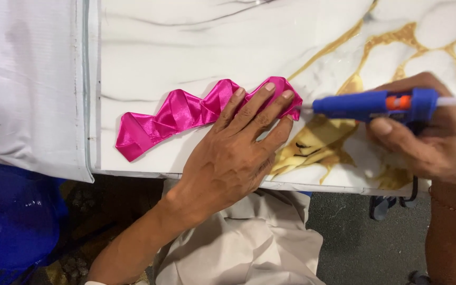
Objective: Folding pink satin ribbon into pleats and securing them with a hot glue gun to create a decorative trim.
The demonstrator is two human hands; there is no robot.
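Note:
A bright pink satin ribbon [175,113], folded into a row of pointed pleats, lies on a white marble-look tabletop with gold veins [186,42]. My left hand [233,153] lies flat across the ribbon's right end, fingertips pressing the last fold down. My right hand [431,140] grips a blue glue gun [376,104] with an orange part on its body. The gun lies level and its nozzle touches the ribbon's right tip, just beside my left fingertips. A white glue stick sticks out of the gun's back.
A white sheet [25,84] covers the surface to the left of the tabletop. A blue plastic container [11,216] sits below it at the lower left. The table's front edge [317,186] runs above my lap in beige cloth. The gun's cord hangs off the edge at the right.

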